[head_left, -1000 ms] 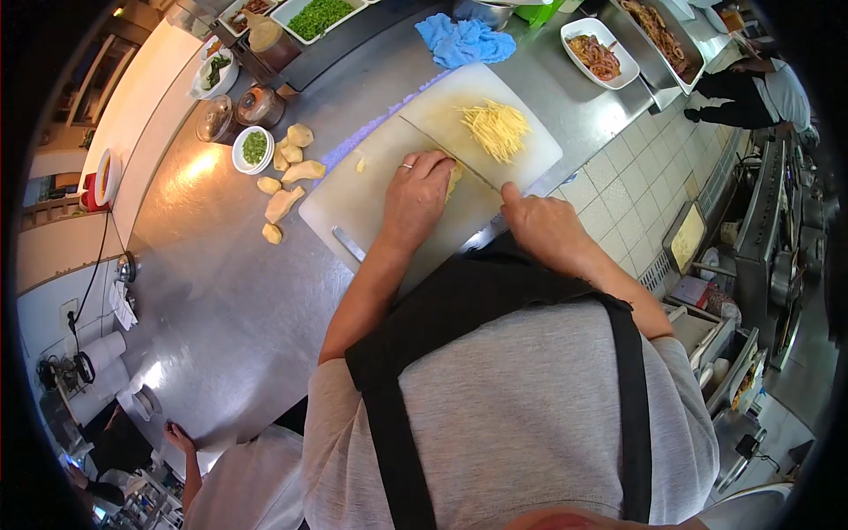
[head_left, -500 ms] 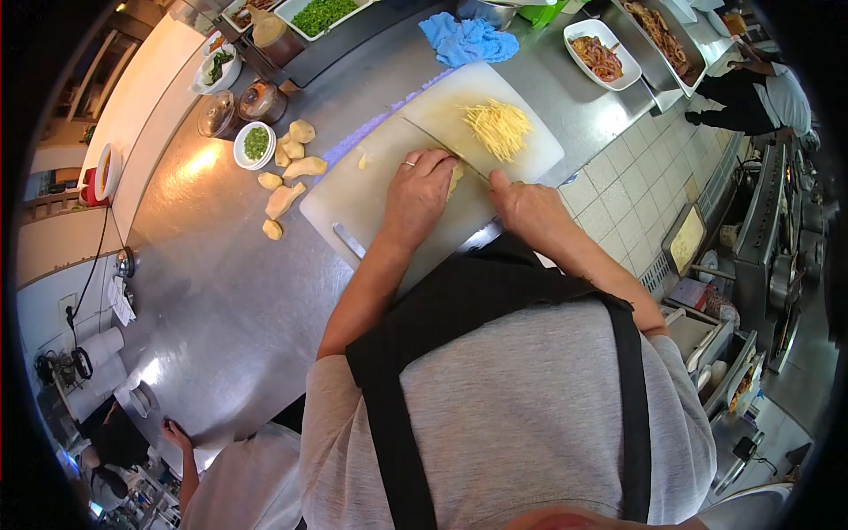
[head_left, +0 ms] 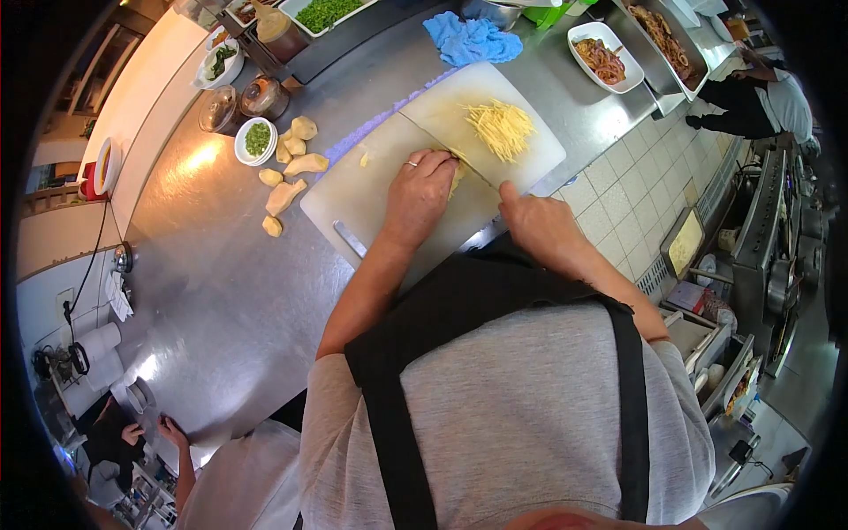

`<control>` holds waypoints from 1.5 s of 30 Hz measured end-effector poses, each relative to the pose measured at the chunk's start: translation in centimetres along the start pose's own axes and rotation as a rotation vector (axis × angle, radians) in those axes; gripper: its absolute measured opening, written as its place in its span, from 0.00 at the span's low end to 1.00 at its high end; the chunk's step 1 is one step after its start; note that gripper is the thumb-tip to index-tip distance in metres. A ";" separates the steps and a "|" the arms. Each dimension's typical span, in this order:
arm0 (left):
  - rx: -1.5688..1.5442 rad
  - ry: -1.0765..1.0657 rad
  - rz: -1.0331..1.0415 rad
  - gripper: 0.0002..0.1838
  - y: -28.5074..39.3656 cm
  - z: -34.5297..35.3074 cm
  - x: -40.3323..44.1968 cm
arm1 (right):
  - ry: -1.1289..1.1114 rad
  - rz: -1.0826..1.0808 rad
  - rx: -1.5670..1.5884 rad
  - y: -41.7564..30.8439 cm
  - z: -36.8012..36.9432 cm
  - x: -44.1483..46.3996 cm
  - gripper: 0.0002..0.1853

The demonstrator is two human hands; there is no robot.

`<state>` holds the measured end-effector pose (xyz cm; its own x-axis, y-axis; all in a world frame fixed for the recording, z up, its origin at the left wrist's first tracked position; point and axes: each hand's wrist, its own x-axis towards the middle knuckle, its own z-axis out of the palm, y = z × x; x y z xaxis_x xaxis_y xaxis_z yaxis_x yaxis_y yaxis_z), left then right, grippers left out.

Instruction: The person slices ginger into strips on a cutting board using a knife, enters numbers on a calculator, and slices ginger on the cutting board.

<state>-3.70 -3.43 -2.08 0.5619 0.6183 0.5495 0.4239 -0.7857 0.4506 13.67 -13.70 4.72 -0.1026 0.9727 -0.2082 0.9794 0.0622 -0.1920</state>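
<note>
My right hand [head_left: 541, 228] is closed round the handle of a kitchen knife [head_left: 478, 172], whose blade lies slantwise across the white cutting board [head_left: 353, 199]. Curled fingers of my left hand [head_left: 419, 201], a ring on one of them, press pale yellow ginger slices [head_left: 458, 180] to the board against the blade. Part of the slices is hidden beneath that hand. Beyond the knife a heap of thin ginger shreds [head_left: 500, 129] rests on the board. Several peeled ginger pieces [head_left: 284, 197] lie on the steel counter left of the board.
A purple cloth [head_left: 353, 137] shows under the board's far edge. Farther back are a blue cloth [head_left: 473, 41], a bowl of chopped greens [head_left: 257, 140], lidded jars [head_left: 264, 98] and a white dish of cooked food [head_left: 603, 60]. A co-worker's hand [head_left: 172, 431] is at lower left.
My right hand has shifted slightly right and towards me with the knife handle. My left hand stays on the ginger. At lower left, another person's hand has come into view.
</note>
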 end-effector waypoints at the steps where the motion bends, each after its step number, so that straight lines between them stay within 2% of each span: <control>1: -0.005 0.007 -0.002 0.11 0.2 -0.1 0.1 | 0.027 0.006 0.014 0.1 0.8 0.2 0.05; 4: 0.003 0.023 0.011 0.10 0.1 -0.2 0.1 | 0.053 0.001 0.048 0.6 1.3 1.5 0.09; 7: 0.002 0.017 0.009 0.09 0.0 -0.1 0.0 | -0.002 -0.001 -0.014 0.3 -0.9 0.0 0.08; 13: -0.036 0.025 -0.011 0.09 0.2 -0.3 0.2 | 0.019 -0.008 0.029 0.3 0.7 1.6 0.05; 16: -0.014 0.005 -0.017 0.08 0.1 -0.2 0.1 | -0.015 -0.045 -0.021 0.2 -1.4 0.3 0.05; 22: -0.011 0.026 -0.007 0.08 0.2 -0.2 0.1 | 0.067 -0.017 0.042 0.6 1.7 1.6 0.10; 28: -0.005 0.037 0.002 0.07 0.0 0.0 -0.1 | -0.022 -0.010 0.030 0.1 -0.5 -0.4 0.10; 31: -0.003 0.038 0.009 0.06 0.3 -0.3 0.2 | 0.088 -0.038 0.075 0.4 1.6 1.5 0.10; 34: -0.005 0.036 -0.018 0.05 0.3 -0.3 0.1 | -0.014 -0.035 0.025 0.3 -0.4 1.1 0.05; 37: -0.015 0.047 -0.016 0.06 0.0 0.0 -0.2 | -0.042 -0.003 0.037 0.0 -0.9 -0.4 0.10; 40: -0.029 0.061 0.006 0.06 -0.1 0.2 -0.1 | 0.043 -0.021 0.065 0.3 1.5 1.2 0.10; 45: -0.021 0.064 -0.003 0.06 0.0 0.0 -0.1 | -0.063 0.002 0.036 0.2 -1.2 0.0 0.09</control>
<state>-3.77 -3.49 -2.15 0.5136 0.6209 0.5922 0.4103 -0.7839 0.4661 14.08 -13.39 5.79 -0.1124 0.9567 -0.2684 0.9729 0.0510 -0.2254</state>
